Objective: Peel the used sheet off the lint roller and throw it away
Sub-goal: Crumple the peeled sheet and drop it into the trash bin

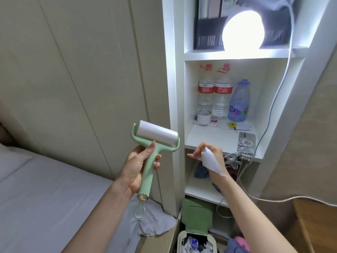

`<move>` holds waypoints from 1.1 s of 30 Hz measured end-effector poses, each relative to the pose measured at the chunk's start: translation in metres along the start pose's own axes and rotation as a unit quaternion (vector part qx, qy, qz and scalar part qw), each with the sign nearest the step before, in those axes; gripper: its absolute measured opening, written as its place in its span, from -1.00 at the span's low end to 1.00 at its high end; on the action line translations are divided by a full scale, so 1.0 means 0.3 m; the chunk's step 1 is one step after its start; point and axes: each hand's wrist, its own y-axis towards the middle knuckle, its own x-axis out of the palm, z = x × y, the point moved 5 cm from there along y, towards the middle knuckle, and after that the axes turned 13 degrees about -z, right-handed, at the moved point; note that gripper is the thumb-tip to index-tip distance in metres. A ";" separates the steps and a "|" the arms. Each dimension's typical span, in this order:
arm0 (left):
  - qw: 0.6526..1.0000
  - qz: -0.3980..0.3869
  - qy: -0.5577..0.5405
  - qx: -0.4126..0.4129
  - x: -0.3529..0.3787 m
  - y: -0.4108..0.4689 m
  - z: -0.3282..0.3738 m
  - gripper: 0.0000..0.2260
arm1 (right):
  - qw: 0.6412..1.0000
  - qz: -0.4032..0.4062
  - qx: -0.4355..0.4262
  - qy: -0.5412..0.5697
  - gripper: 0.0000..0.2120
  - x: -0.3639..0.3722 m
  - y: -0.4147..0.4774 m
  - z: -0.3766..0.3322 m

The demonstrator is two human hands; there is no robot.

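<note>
The left hand [135,170] holds a pale green lint roller [151,154] upright in the air, the fingers [157,162] wrapped closed around the handle and the thumb laid up along the neck below the fork. The white roll [157,133] sits across the top of the fork, tilted down toward the right, and its surface looks clean. A gold collar and a clear loop [139,210] hang from the bottom end of the handle.

To the right, apart from the roller, the right hand [207,157] grips the peeled sheet [212,162] (white, curled into a loose cone that widens toward the wrist). The thumb and nearer fingers pinch its narrow end, while the other fingers stick out to the left, straight and open.

Both hands hover in front of a white shelf unit [175,88]. The middle shelf holds two clear water bottles [214,99] with red labels, a bluish jug [238,103] and a roll of tape [203,117]. A round lamp [243,31] glows brightly on the shelf above, and a white cable [273,103] runs down the unit's right side.

At the bottom edge, below the right forearm, stands a waste bin [196,241] with its green lid [197,218] tipped up; it already contains crumpled rubbish. A bed with grey sheets [45,198] fills the lower left.
</note>
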 end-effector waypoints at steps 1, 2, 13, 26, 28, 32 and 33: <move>1.000 -0.003 -0.001 -0.006 0.006 0.011 -0.014 -0.78 | 0.999 0.029 0.021 0.015 -0.66 -0.014 -0.001 0.015; 1.000 -0.007 -0.002 -0.011 0.013 0.022 -0.026 -0.79 | 0.997 0.041 0.056 0.030 -0.67 -0.026 -0.002 0.041; 0.998 -0.025 -0.011 -0.053 0.044 0.102 -0.171 -0.77 | 0.991 -0.023 0.120 0.050 -0.77 -0.082 -0.061 0.162; 0.978 -0.007 0.128 -0.166 0.032 0.057 -0.381 -0.79 | 0.973 0.001 0.224 -0.047 -0.84 -0.132 -0.136 0.346; 0.977 0.000 0.130 -0.166 0.019 0.054 -0.406 -0.79 | 0.964 0.002 0.255 -0.072 -0.73 -0.130 -0.148 0.387; 0.978 0.014 0.114 -0.172 -0.006 0.044 -0.446 -0.80 | 0.957 0.002 0.287 0.038 -0.70 -0.132 -0.196 0.497; 0.978 0.018 0.110 -0.175 -0.011 0.042 -0.457 -0.80 | 0.951 -0.006 0.306 0.054 -0.74 -0.135 -0.210 0.526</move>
